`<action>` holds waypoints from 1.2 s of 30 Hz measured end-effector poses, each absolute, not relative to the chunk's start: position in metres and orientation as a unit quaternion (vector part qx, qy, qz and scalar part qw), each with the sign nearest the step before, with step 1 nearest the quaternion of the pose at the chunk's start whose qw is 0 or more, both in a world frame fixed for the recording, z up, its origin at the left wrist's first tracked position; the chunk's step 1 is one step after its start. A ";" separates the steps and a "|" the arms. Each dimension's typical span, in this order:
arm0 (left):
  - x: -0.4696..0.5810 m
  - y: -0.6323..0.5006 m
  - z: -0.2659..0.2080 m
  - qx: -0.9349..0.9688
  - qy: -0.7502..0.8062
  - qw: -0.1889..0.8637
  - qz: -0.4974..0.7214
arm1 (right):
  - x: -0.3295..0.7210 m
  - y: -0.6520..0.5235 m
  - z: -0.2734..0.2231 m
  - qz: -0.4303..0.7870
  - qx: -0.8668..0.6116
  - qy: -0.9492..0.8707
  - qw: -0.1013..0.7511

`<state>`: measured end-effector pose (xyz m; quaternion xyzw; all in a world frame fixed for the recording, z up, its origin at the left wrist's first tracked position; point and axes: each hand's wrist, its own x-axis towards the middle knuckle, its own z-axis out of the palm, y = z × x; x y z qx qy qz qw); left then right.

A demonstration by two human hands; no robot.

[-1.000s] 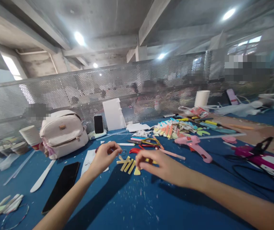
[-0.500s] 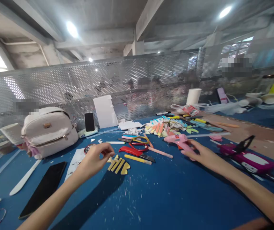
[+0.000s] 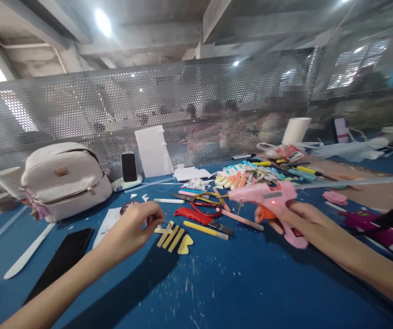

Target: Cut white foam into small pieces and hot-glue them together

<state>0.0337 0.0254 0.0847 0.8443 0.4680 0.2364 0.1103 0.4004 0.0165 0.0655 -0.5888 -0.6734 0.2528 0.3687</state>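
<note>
My right hand [image 3: 295,217] is wrapped round the grip of a pink hot glue gun [image 3: 265,193], fingers by its orange trigger. The nozzle points left, over the pens and scissors, and a glue stick trails from its back. My left hand [image 3: 139,224] is closed in a pinch beside a yellow fishbone-shaped cutout [image 3: 174,238]; whatever lies between its fingertips is too small or hidden to make out. Between the hands lie a red utility knife [image 3: 193,215], red-handled scissors [image 3: 206,209], a yellow pen [image 3: 206,230] and a pink pen [image 3: 242,219].
A pile of coloured cut pieces [image 3: 247,176] lies behind the glue gun. To the left are a white backpack [image 3: 66,183], a dark phone [image 3: 62,260] and a white knife-shaped strip [image 3: 29,251]. A magenta device [image 3: 378,228] with a black cord sits at right. A perforated metal screen [image 3: 169,100] stands behind.
My right hand has lifted the glue gun from the table and brought it nearer, its grip now firmer. My left hand stays pinched beside the cutout. The view has shifted slightly.
</note>
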 end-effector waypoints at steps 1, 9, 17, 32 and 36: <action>0.035 0.025 0.085 0.847 0.465 0.106 0.235 | 0.389 0.011 0.068 0.314 -0.565 -0.683 0.339; 0.041 0.019 0.082 0.858 0.451 0.090 0.227 | 0.338 0.007 0.064 0.433 -0.458 -0.721 0.288; 0.045 0.017 0.086 0.856 0.454 0.103 0.223 | 0.327 0.012 0.059 0.450 -0.445 -0.722 0.280; 0.045 0.016 0.087 0.848 0.468 0.120 0.219 | 0.322 0.019 0.057 0.453 -0.452 -0.722 0.263; 0.045 0.016 0.088 0.848 0.466 0.120 0.223 | 0.321 0.020 0.055 0.449 -0.454 -0.723 0.263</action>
